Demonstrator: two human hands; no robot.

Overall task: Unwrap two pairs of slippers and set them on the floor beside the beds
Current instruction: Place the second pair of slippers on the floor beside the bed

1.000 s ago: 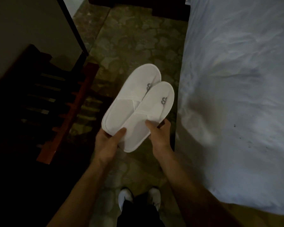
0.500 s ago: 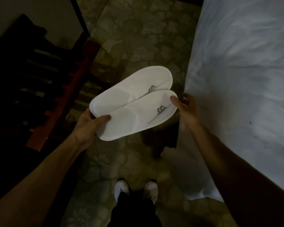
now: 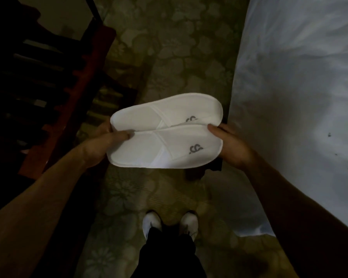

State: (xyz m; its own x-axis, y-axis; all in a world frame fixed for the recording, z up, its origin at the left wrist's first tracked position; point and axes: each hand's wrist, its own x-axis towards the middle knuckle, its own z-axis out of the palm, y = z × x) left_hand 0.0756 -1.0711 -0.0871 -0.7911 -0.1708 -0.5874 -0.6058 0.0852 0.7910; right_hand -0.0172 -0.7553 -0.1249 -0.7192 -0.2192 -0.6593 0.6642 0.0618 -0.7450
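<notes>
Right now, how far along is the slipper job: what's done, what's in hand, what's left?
Done: the pair of white slippers shows no wrapper, so unwrapping it looks finished. In hand: the left hand holds the heel ends and the right hand the toe ends, above the patterned floor next to the bed. Left: setting this pair down. No second pair is in view.

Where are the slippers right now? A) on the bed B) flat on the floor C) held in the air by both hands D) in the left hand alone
C: the left hand grips one end of the slippers and the right hand the other, above the floor and beside the bed.
</notes>
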